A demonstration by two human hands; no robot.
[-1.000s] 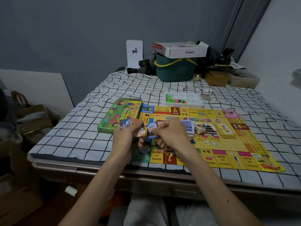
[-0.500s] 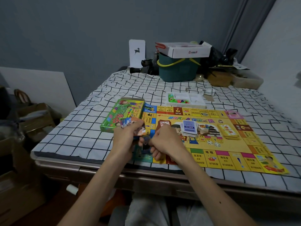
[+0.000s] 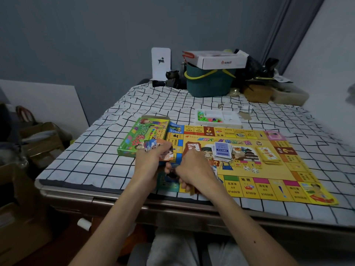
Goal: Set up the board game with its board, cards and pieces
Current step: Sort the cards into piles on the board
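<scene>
Grid-sheeted bed — game board, green box, piece tray, bucket

Our left hand grips a loose stack of cards above the near left corner of the board. Our right hand sits close beside it, fingers curled under; we cannot tell what it holds. The board lies flat on the checked cloth. On it we see a blue-backed pile, a yellow pile and dice. The green box lies at the board's left edge. A white tray with coloured pieces sits just beyond its far edge.
</scene>
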